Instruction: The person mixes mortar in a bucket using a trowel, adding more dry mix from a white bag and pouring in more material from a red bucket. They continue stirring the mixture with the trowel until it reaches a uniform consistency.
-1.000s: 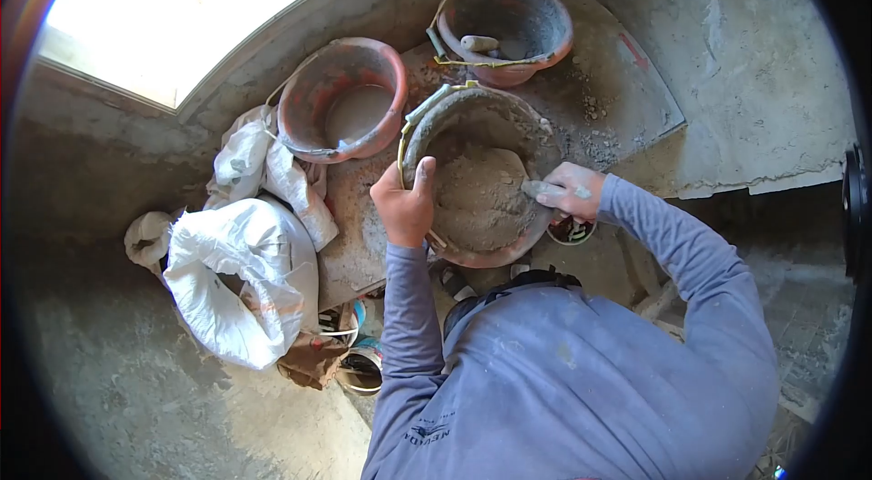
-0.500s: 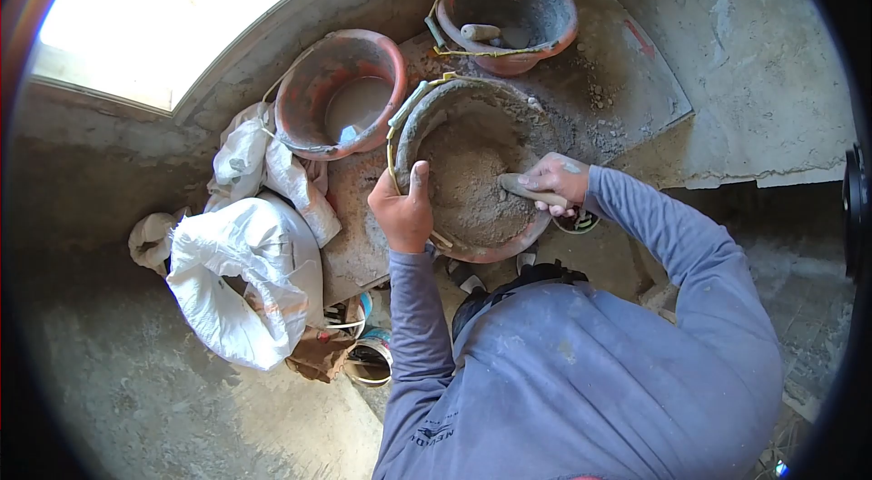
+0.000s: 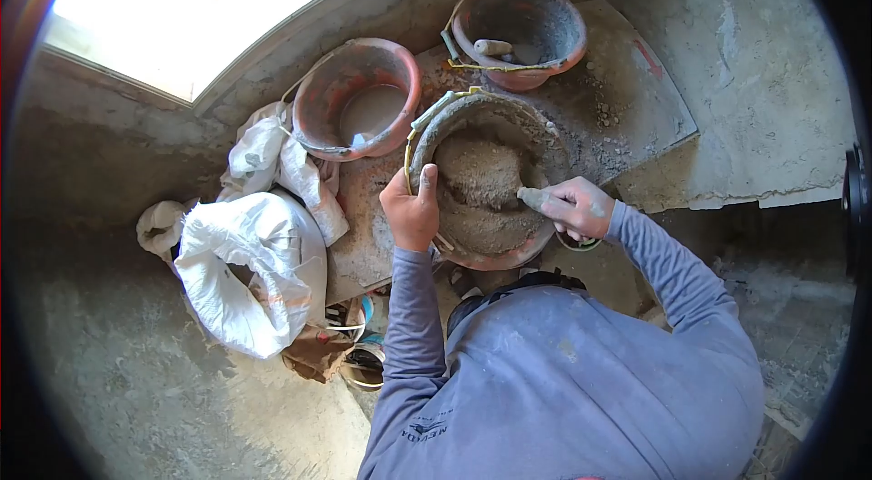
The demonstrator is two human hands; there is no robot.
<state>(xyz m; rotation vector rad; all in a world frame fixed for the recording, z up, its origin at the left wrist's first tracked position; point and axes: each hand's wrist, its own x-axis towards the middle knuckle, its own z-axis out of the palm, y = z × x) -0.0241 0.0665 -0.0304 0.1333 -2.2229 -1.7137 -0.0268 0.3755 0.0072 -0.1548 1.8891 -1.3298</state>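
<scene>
Clearly, the right hand has its fingers wrapped around the handle of what looks like a trowel, while the left hand clasps the left rim of the bucket, thumb laid up along the rim and the other fingers mostly hidden from view. The trowel is inside the bucket, its blade apparently covered by the grey mix, and the bucket stands toward the near edge of the board, with its near rim seeming to reach past that edge; whether its base overhangs too, I cannot tell. If it does, a hard push on the trowel or a loosened left grip could tip the bucket toward the person. A sharp lift might also fling mix over the rim onto the board, and a dusty handle could twist in the fingers if the load sits to one side. As for direction, the trowel's handle points from the right hand leftward and slightly away from the person, into the bucket's middle, its long axis running crosswise, a little askew to the board's near edge.
</scene>
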